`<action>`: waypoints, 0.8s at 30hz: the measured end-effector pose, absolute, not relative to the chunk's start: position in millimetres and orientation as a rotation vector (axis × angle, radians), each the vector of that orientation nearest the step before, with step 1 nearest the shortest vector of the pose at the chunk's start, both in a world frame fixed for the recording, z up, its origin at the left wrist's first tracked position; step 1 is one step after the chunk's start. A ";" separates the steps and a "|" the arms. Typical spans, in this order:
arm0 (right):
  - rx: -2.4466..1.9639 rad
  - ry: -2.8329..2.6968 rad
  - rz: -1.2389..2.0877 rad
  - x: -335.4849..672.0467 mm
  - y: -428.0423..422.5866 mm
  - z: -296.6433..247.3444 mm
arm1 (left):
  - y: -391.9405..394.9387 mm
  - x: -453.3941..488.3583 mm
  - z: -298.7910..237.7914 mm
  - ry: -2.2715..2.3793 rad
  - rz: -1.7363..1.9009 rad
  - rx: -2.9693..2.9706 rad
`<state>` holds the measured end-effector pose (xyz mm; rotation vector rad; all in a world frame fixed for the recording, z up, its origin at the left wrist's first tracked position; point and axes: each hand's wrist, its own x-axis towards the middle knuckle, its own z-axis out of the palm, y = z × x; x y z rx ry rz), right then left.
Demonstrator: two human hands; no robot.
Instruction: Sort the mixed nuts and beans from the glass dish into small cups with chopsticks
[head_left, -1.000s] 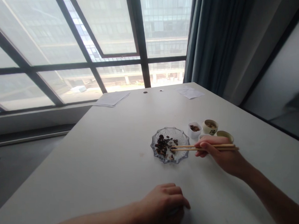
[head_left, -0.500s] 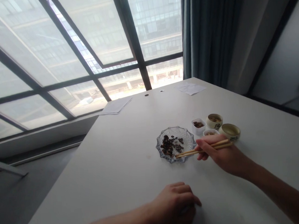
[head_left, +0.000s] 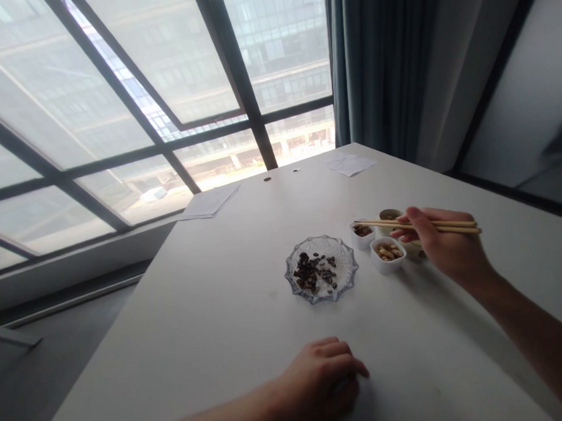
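Note:
My right hand point(head_left: 447, 241) grips a pair of wooden chopsticks point(head_left: 458, 227). Their tips reach over a small white cup point(head_left: 362, 236) of dark reddish-brown pieces; whether a piece is between them I cannot make out. Nearer me stands another white cup point(head_left: 388, 255) with pale tan, nut-like pieces. A scalloped glass dish point(head_left: 345, 276) to the left holds a heap of dark seeds and dried bits point(head_left: 311, 272). On the table in front of the dish rests my left hand point(head_left: 322, 382), fingers loosely bent and apart, holding nothing.
Two cream bowls stand behind the right hand; the far bowl point(head_left: 390, 215) shows partly, the other is mostly covered. Paper sheets lie on the white table point(head_left: 229, 290) at the left edge point(head_left: 210, 202) and far corner point(head_left: 351, 163). Windows and a dark curtain point(head_left: 377, 65) are beyond.
My right hand has moved the chopsticks from the glass dish up and right, over the cup of reddish-brown pieces. The nut-like pieces' cup is now uncovered. My left hand stays resting on the table.

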<state>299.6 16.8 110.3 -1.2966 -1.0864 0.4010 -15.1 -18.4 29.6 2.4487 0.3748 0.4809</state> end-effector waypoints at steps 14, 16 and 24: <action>-1.101 -1.644 0.920 259.0 2.1 99.1 | -18.3 -14.8 29.0 0.367 0.472 2.479; -1.096 -1.711 0.964 256.3 2.7 94.7 | -18.6 -14.8 28.6 0.375 0.479 2.476; -1.065 -1.567 1.034 250.8 6.5 79.1 | -18.3 -15.1 25.9 0.372 0.460 2.480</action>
